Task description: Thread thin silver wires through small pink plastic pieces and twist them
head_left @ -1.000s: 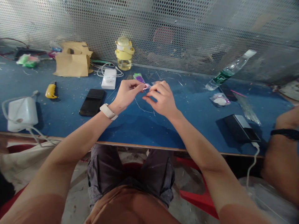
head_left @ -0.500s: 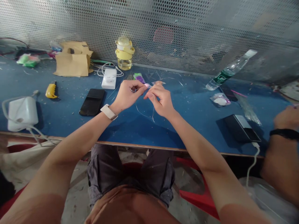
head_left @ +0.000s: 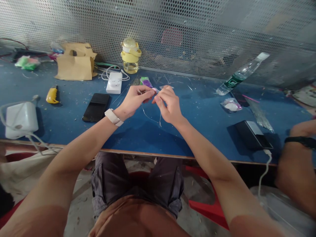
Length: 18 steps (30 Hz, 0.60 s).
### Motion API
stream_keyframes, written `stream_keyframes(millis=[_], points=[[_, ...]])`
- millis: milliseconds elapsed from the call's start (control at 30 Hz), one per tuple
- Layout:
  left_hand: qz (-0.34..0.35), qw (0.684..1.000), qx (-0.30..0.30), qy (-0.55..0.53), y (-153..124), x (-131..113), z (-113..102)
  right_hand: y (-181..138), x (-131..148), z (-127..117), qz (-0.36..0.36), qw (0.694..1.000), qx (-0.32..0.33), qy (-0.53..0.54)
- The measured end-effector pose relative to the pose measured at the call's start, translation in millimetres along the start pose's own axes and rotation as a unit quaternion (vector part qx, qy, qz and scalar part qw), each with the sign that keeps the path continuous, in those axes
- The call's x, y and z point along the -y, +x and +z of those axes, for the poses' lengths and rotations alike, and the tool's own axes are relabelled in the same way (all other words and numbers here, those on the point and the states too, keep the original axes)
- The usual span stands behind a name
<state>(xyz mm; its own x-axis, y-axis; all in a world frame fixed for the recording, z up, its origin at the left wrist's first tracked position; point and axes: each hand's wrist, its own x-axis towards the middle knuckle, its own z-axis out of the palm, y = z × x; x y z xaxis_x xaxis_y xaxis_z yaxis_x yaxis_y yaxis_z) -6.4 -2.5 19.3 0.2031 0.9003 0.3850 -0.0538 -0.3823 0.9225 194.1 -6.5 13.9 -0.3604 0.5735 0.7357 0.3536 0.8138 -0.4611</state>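
Over the middle of the blue table, my left hand point(head_left: 136, 100) and my right hand point(head_left: 168, 102) meet, fingertips almost touching. A thin wire or thread point(head_left: 151, 119) hangs in a loop beneath them, one part dropping from the fingers of my right hand. My left hand is closed in a pinch, with a bit of metallic wire showing in its palm. At its fingertips is a small pinkish piece, too small to make out. My right thumb and fingers pinch the strand. Just behind the hands lie small green and purple packets point(head_left: 146, 82).
A black phone point(head_left: 96, 107), a white power adapter point(head_left: 115, 83) and a yellow cutter point(head_left: 52, 95) lie left. A yellow-lidded bottle point(head_left: 131, 56) stands behind. To the right are a tilted water bottle point(head_left: 240, 75), a dark box point(head_left: 253, 135) and another person's arm point(head_left: 296, 154).
My hands stay together, the left fingertips shifting slightly and the pinkish piece now more covered. The whole view has slid a little to the left.
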Motion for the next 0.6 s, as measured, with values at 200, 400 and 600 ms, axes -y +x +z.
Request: stream_keyframes(millis=[200,400,600], points=[[-0.015,0.996,0.076,-0.04,-2.5,7.0,0.9,-1.7,-5.9,-0.4,-0.025,0.994,-0.017,-0.108],[0.022,0.981,0.19,0.018,-5.4,23.7,-0.8,-3.5,-15.0,-3.0,0.006,0.988,-0.015,-0.154],[0.034,0.969,0.245,0.006,-4.6,37.7,-2.6,-5.3,-17.3,2.0,0.038,0.984,-0.026,-0.174]])
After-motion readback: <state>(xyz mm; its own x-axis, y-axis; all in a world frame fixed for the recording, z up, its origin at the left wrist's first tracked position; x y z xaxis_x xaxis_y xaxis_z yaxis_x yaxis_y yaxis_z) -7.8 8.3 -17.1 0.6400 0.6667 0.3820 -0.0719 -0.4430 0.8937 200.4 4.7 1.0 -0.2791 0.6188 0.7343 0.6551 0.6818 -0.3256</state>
